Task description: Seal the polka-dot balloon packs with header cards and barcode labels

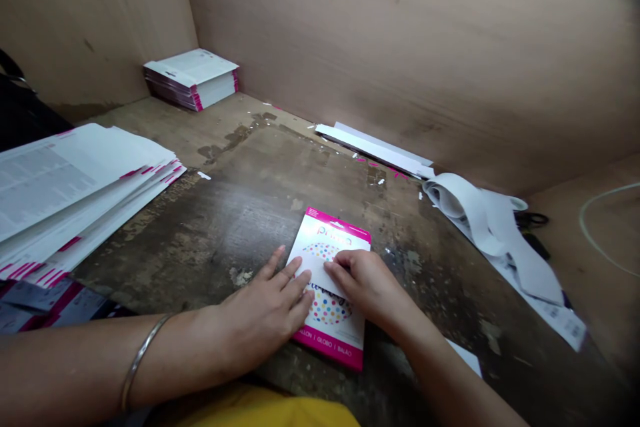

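A flat balloon packet (333, 347), white with magenta ends and colourful dots, lies on the table in front of me. A plain white slip of paper (319, 273) crosses its middle and hides part of the print. My left hand (277, 300) rests flat at the packet's left side, fingers apart, with fingertips touching the packet and the slip. On the opposite side, my right hand (363, 280) has thumb and forefinger pinched at the slip's right end, close above the packet.
Flat printed card sleeves (75, 180) are piled at left. A stack of packets (195, 77) stands in the back corner. White label strip (480, 213) curls at right, near dark scissors (533, 219). Folded white card (375, 147) lies along the back wall, among paper scraps.
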{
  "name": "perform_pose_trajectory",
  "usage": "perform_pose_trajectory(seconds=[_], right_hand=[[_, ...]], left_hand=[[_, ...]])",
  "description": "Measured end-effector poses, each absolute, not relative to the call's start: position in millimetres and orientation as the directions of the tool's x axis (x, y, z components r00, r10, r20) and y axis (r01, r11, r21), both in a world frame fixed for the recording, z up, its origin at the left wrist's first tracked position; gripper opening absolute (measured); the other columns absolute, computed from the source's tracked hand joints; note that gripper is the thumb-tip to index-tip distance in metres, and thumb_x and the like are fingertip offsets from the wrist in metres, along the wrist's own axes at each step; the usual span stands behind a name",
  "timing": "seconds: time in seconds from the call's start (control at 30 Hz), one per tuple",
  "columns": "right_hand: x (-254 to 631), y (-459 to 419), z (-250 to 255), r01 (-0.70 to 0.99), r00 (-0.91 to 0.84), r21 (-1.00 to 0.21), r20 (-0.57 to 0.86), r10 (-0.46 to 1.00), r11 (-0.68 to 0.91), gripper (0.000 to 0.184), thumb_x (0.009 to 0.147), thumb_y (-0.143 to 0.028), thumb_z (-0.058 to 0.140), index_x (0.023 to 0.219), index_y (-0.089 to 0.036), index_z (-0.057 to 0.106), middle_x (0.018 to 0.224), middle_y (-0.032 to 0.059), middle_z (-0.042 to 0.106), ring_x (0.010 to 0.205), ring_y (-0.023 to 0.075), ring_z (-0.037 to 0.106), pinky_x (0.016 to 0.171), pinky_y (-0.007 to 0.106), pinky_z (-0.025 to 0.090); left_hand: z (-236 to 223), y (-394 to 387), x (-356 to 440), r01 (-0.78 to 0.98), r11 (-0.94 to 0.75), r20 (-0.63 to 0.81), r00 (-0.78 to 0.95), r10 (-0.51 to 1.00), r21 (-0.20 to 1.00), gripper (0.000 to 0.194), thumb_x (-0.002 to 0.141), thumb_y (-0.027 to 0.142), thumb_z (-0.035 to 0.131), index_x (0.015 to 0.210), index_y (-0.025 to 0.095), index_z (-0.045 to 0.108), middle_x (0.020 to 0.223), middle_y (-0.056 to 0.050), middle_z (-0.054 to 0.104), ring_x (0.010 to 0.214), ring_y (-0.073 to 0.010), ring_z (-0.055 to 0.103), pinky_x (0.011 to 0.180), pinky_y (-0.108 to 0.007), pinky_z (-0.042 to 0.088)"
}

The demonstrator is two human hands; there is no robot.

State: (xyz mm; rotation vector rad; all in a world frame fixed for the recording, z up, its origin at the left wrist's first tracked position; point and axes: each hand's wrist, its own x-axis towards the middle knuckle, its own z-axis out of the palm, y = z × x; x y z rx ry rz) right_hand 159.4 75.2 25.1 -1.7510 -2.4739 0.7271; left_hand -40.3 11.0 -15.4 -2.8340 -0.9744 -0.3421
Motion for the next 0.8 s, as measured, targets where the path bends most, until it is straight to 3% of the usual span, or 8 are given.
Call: perform_pose_trajectory(seconds=[0.13, 0.23, 0.37, 0.43, 0.53, 0.63, 0.73, 0.8], right_hand=[[156.6, 57.8, 25.6, 0.924, -0.336, -0.225, -0.089, 0.938, 0.31, 0.015, 0.085, -0.026, 0.055, 0.086, -0.015, 0.065, 0.082, 0.0099, 0.065, 0.075, 0.0239, 0.056, 0.066, 0.035, 0.042], [159.6, 31.6, 17.0, 0.873, -0.469, -0.073, 0.143, 0.871, 0.482, 0.035, 0.084, -0.018, 0.056, 0.118, -0.014, 0.058, 0.122, 0.0148, 0.057, 0.109, 0.0308, 0.049, 0.09, 0.044, 0.042], [162.6, 3.0, -2.2, 0.806, -0.578, -0.035, 0.171, 0.798, 0.591, 0.035, 0.087, -0.015, 0.051, 0.121, -0.014, 0.058, 0.13, 0.0133, 0.054, 0.115, 0.0277, 0.05, 0.097, 0.042, 0.044], [161.9, -2.0, -8.4, 0.817, -0.559, -0.04, 0.186, 0.808, 0.575, 0.035, 0.088, -0.015, 0.049, 0.122, -0.013, 0.058, 0.131, 0.0136, 0.053, 0.114, 0.0275, 0.051, 0.096, 0.043, 0.046], [160.4, -2.3, -12.1, 0.829, -0.531, -0.067, 0.215, 0.82, 0.555, 0.035, 0.089, -0.016, 0.047, 0.122, -0.015, 0.059, 0.131, 0.0122, 0.053, 0.111, 0.0276, 0.054, 0.093, 0.045, 0.049], [160.1, -2.0, -14.4, 0.829, -0.515, -0.094, 0.254, 0.819, 0.551, 0.036, 0.088, -0.016, 0.046, 0.122, -0.015, 0.059, 0.131, 0.0118, 0.053, 0.111, 0.028, 0.055, 0.092, 0.045, 0.05], [160.5, -3.2, -17.4, 0.829, -0.495, -0.127, 0.291, 0.819, 0.545, 0.035, 0.088, -0.016, 0.046, 0.12, -0.014, 0.06, 0.13, 0.0121, 0.053, 0.111, 0.0292, 0.055, 0.092, 0.046, 0.05], [160.9, -4.1, -18.7, 0.828, -0.479, -0.157, 0.3, 0.825, 0.538, 0.035, 0.088, -0.016, 0.046, 0.12, -0.015, 0.061, 0.13, 0.012, 0.054, 0.111, 0.0297, 0.055, 0.092, 0.047, 0.05]], left_hand=[[-14.0, 13.1, -39.0, 0.611, -0.791, 0.209, 0.778, 0.593, -0.031, 0.028, 0.09, 0.024, 0.045, 0.114, 0.015, 0.056, 0.123, -0.015, 0.058, 0.117, -0.038, 0.049, 0.1, -0.062, 0.029], [-15.0, 14.1, -37.0, 0.606, -0.795, 0.183, 0.781, 0.597, 0.004, 0.027, 0.09, 0.023, 0.045, 0.113, 0.015, 0.057, 0.122, -0.016, 0.058, 0.117, -0.0367, 0.05, 0.099, -0.059, 0.033], [-14.2, 18.8, -37.9, 0.607, -0.787, 0.176, 0.768, 0.616, 0.108, 0.029, 0.089, 0.023, 0.047, 0.114, 0.013, 0.056, 0.122, -0.016, 0.058, 0.119, -0.0354, 0.049, 0.1, -0.055, 0.036], [-10.7, 25.3, -42.1, 0.598, -0.751, 0.161, 0.742, 0.651, 0.281, 0.029, 0.087, 0.028, 0.051, 0.111, 0.013, 0.058, 0.119, -0.015, 0.061, 0.116, -0.0328, 0.052, 0.099, -0.052, 0.038], [-1.7, 39.3, -50.4, 0.605, -0.452, 0.079, 0.541, 0.838, 0.655, 0.03, 0.085, 0.031, 0.053, 0.11, 0.016, 0.059, 0.112, -0.011, 0.064, 0.106, -0.0262, 0.059, 0.094, -0.043, 0.044], [9.0, 52.3, -53.0, 0.372, 0.138, -0.22, 0.19, 0.957, 0.918, 0.042, 0.08, 0.029, 0.057, 0.119, 0.015, 0.052, 0.119, -0.013, 0.06, 0.104, -0.0238, 0.06, 0.087, -0.037, 0.049], [19.0, 62.4, -47.4, 0.038, 0.521, -0.521, 0.131, 0.843, 0.853, 0.061, 0.072, 0.031, 0.068, 0.125, 0.012, 0.045, 0.117, -0.016, 0.06, 0.102, -0.0243, 0.06, 0.079, -0.032, 0.051], [24.4, 69.6, -42.0, 0.011, 0.601, -0.597, 0.132, 0.792, 0.799, 0.062, 0.065, 0.033, 0.074, 0.118, 0.011, 0.05, 0.101, -0.014, 0.067, 0.092, -0.0234, 0.063, 0.074, -0.031, 0.051]])
